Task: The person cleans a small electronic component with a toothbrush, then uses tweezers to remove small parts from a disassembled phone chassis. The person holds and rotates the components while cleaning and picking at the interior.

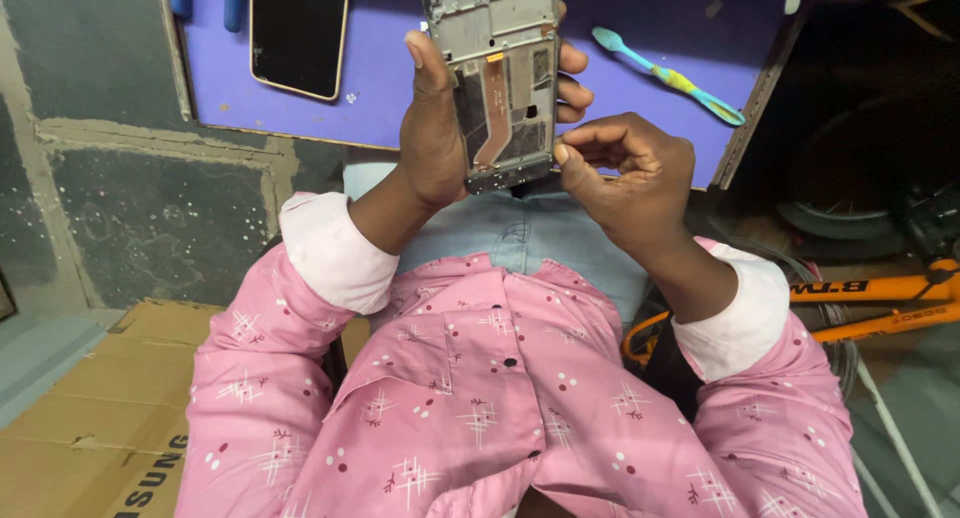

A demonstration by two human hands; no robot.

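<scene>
My left hand grips an opened phone frame, upright, its grey metal chassis and an orange flex cable showing. The thumb lies along its left edge and the fingers wrap behind its right edge. My right hand sits at the frame's lower right corner, with thumb and forefinger pinched together against the bottom edge. Whether something small is held in that pinch is too small to tell. Both arms wear pink patterned sleeves with pale cuffs.
A purple work mat lies ahead on the table, with a black phone screen on its left and a teal toothbrush on its right. Flattened cardboard lies on the floor at left. An orange bicycle stands at right.
</scene>
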